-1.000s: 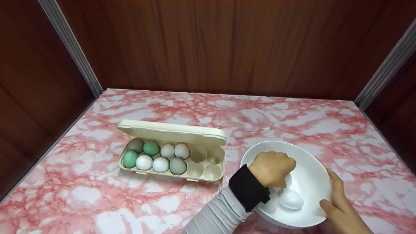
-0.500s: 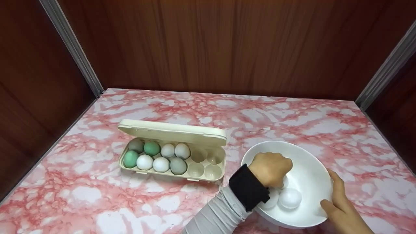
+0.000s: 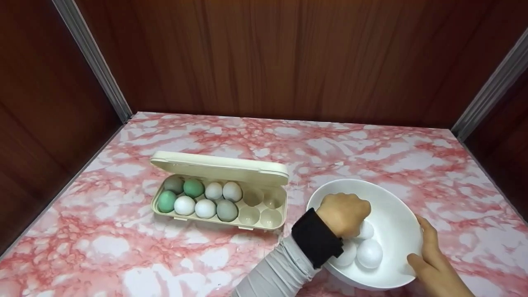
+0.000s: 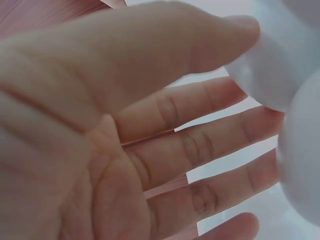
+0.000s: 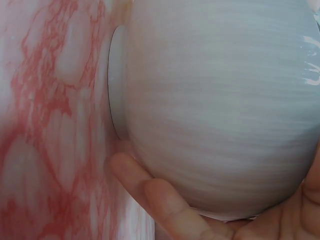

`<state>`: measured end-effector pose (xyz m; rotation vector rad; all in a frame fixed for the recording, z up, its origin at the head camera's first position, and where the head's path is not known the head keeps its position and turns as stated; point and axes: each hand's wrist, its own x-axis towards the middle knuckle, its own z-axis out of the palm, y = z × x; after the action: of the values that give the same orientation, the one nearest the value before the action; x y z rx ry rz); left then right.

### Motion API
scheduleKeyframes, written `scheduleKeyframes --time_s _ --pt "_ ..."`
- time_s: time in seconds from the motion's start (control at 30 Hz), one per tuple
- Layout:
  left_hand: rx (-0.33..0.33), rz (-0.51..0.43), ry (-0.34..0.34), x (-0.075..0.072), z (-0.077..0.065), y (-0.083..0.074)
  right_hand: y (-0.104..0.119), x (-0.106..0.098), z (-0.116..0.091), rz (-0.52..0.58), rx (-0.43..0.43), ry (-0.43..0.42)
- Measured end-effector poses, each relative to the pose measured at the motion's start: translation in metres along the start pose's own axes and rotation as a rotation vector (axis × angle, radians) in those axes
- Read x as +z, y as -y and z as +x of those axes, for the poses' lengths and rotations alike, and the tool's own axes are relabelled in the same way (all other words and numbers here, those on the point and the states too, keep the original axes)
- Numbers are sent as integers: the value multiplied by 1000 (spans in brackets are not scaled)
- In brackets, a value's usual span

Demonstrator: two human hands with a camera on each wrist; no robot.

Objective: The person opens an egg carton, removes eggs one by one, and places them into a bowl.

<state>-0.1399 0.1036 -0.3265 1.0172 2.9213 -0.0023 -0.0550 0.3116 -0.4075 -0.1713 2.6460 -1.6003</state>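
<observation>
My left hand [image 3: 344,214] reaches down into the white bowl [image 3: 394,206], knuckles up. In the left wrist view its thumb and fingertips pinch a white egg [image 4: 265,75], and a second white egg [image 4: 305,155] lies against the fingertips. In the head view white eggs [image 3: 369,253] show in the bowl beside the hand, partly covered by it. My right hand [image 3: 433,255] grips the bowl at its right side, thumb at the rim. From the right wrist view, its fingers curve along the bowl's outer wall [image 5: 220,100], near the foot.
To the left stands a cream egg carton [image 3: 218,169], lid raised. Green, grey and white eggs [image 3: 205,208] fill its left cups, while the right-hand cups [image 3: 271,217] hold none. The pink marbled table [image 3: 103,247] is enclosed by dark wood panels [image 3: 288,62].
Eggs in the bowl have shifted and turned near my left hand, and one has come into fuller view beside its fingers. My left hand moved slightly left; the right hand stays on the bowl.
</observation>
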Motion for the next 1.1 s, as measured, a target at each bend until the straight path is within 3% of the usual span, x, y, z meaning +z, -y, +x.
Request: scheduleKeyframes --time_s 0.4,0.63,0.83,1.1 --pt "16 -53 -8 -5 -3 6 5 -2 0 -36 23 25" --pt "93 -49 -97 -16 -9 16 3 -1 -1 -1 -12 3" --pt "92 -96 -127 -26 -18 23 1 1 1 -19 -1 -5" --pt "115 -77 -227 -36 -37 36 3 0 -1 -22 -17 6"
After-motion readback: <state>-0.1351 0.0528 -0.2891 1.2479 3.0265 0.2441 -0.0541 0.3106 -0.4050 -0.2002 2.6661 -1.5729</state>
